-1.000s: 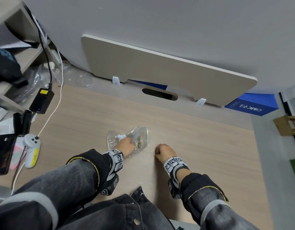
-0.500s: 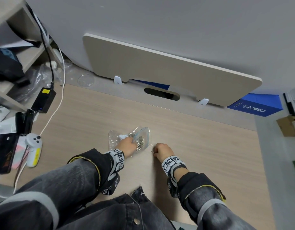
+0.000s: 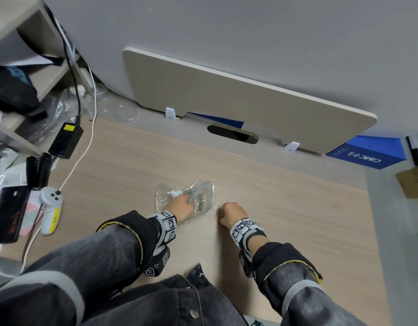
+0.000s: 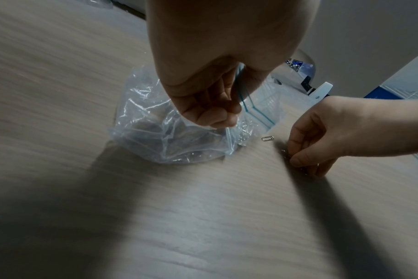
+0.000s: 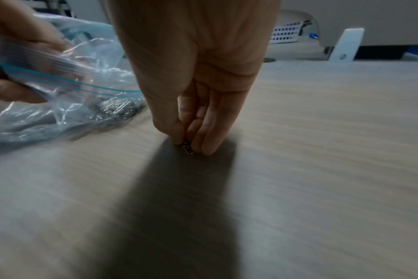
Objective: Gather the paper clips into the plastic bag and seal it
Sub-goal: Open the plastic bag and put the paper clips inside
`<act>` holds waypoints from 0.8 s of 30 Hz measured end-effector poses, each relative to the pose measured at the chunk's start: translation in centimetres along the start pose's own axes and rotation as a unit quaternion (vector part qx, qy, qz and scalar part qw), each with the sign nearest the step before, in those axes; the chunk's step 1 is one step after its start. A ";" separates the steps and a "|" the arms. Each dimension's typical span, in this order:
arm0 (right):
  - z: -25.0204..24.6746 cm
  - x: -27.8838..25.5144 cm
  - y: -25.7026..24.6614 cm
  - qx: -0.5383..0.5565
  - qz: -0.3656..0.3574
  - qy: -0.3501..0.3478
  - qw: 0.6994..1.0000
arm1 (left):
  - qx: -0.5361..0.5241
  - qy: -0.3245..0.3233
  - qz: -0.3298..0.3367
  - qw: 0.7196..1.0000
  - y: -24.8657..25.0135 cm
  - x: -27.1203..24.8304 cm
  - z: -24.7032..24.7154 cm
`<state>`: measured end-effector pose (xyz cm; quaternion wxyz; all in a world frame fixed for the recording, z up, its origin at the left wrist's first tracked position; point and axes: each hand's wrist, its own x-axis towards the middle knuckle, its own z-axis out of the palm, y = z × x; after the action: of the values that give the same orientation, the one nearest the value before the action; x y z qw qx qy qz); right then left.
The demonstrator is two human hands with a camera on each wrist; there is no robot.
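while left hand (image 4: 210,90) holds bag (image 4: 155,132), clips (image 5: 187,147) sit in right grip (image 5: 191,143).

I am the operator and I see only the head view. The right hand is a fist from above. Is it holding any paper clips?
Observer: Yes. In the right wrist view the right hand pinches a small bunch of clips against the table.
Operator: Is any clip still loose?
Observer: One loose paper clip lies flat between the plastic bag and that hand.
Operator: Is the bag mouth open?
Observer: The left hand grips the bag near its blue zip strip, which is unsealed.
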<state>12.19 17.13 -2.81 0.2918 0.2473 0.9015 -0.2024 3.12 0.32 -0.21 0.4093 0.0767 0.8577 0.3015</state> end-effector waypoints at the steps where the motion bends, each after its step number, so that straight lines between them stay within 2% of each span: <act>1: 0.0 0.0 -0.1 -0.008 0.002 0.001 1.000 | 0.003 -0.001 0.001 1.000 0.0 0.0 0.0; 14: 0.4 -0.1 0.0 0.015 0.027 0.004 1.000 | 0.001 -0.009 0.002 1.000 0.1 0.1 0.2; 19: 1.0 -1.0 0.2 0.025 0.004 0.028 0.999 | 0.004 -0.009 0.005 1.000 0.0 -0.1 0.2; 22: 0.4 -1.2 0.9 0.115 0.023 0.034 0.993 | 0.003 -0.012 0.010 1.000 0.1 -0.1 0.2; 24: -0.3 -1.0 1.8 0.228 0.064 0.047 0.971 | 0.001 -0.011 0.010 1.000 0.1 0.0 0.2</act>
<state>13.85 18.38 -2.37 0.1978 0.3735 0.8266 -0.3715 3.28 0.48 -0.30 0.4159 0.0893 0.8525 0.3037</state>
